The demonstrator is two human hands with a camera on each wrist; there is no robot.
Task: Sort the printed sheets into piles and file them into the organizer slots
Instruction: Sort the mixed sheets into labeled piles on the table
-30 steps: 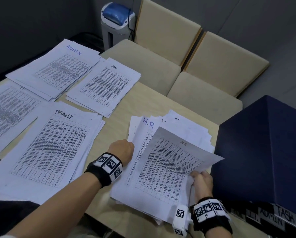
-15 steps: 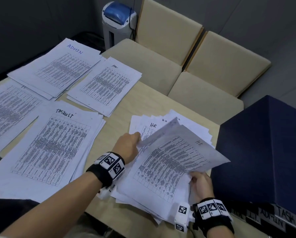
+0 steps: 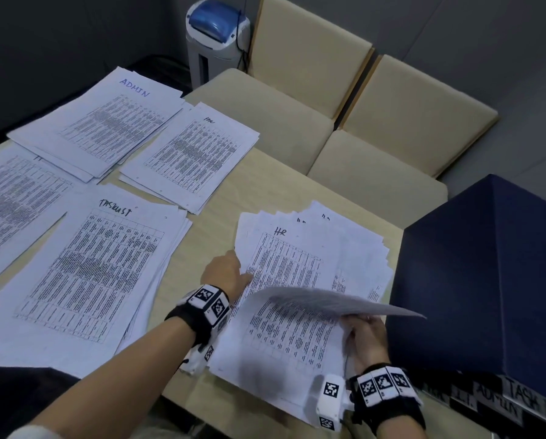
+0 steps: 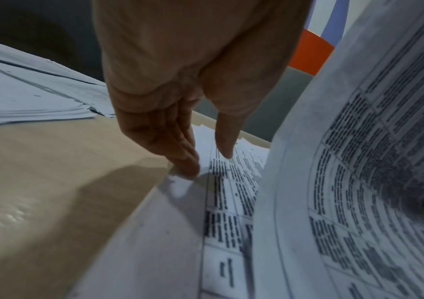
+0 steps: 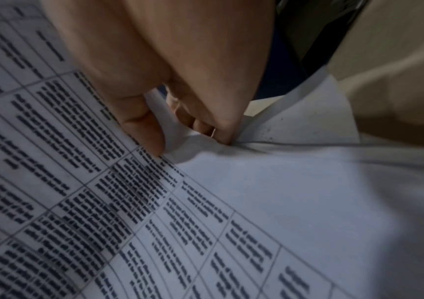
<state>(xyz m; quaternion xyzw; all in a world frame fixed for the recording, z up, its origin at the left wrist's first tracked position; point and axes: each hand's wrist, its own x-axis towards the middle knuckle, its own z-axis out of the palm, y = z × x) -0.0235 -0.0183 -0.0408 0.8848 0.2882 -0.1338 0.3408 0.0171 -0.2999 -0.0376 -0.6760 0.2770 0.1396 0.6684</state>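
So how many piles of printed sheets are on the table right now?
5: ADMIN pile far left, HR pile beside it, an unreadable pile at the left edge, TASKLIST pile nearest, and the fanned HR pile by the hands. Others may lie out of view.

Dim, bluish indoor light.
You get soft shadows on the desk (image 4: 39,182), motion blur in both wrist views, and bent edges.
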